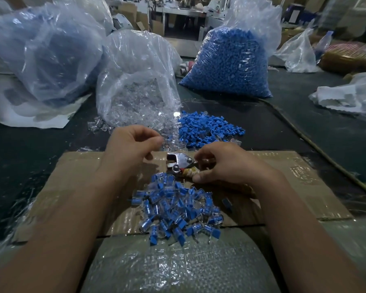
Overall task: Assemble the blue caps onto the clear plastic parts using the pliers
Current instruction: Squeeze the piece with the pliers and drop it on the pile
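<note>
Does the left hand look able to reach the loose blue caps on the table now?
Probably yes. The left hand is close to the loose blue caps, with only small clear parts lying between them. The pliers and the right hand sit nearer the person, out of that path.

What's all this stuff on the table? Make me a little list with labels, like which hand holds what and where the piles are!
left hand: fingers curled, beside the spilled clear parts; can't tell if it holds one
right hand: grips the pliers by their handles
finished pieces: heap on the cardboard, nearest the person
loose blue caps: pile beyond the pliers
bags: clear parts bag on the left, blue caps bag on the right
</note>
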Demonstrator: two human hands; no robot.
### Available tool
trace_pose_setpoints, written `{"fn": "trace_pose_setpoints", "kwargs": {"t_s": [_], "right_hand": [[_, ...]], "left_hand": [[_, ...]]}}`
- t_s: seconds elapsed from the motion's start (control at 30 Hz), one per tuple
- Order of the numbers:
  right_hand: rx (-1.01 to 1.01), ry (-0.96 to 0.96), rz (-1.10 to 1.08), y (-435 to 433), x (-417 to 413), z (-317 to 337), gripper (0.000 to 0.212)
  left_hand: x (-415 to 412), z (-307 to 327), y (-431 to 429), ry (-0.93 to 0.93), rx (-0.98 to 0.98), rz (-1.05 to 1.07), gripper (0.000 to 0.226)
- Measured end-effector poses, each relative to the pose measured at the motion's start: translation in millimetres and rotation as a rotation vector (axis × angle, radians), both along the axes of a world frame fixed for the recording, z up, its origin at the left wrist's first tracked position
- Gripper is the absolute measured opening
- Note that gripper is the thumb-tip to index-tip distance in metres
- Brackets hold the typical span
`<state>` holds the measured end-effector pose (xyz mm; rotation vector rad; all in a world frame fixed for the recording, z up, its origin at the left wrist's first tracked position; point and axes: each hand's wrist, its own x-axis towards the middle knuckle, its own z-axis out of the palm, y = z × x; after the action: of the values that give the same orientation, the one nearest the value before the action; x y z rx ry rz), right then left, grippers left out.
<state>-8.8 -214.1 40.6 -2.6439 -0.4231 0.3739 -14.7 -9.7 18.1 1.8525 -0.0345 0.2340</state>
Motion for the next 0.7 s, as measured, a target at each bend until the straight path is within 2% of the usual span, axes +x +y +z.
{"fn": "trace_pose_setpoints", "kwargs": {"t_s": [0.13, 0.27, 0.53, 0.7], "right_hand": [[-0.018, -0.011, 0.014, -2, 0, 0, 0.053], [-0.031, -0.04, 0.02, -2, 1, 0, 0.053], [-0.019, -0.045, 0.001, 0, 0, 0, 0.053], [-0.019, -0.034, -0.008, -1, 1, 0, 0.052]], "left_hand": [[9, -12, 0, -0.106, 0.253, 0.194, 0.018], [20, -18, 3, -0.106, 0.556, 0.142, 0.038], [37, -29, 7, 0.116, 0.842, -0.061, 0.044], [34, -27, 5, 0.017, 0.787, 0.056, 0.032]]}}
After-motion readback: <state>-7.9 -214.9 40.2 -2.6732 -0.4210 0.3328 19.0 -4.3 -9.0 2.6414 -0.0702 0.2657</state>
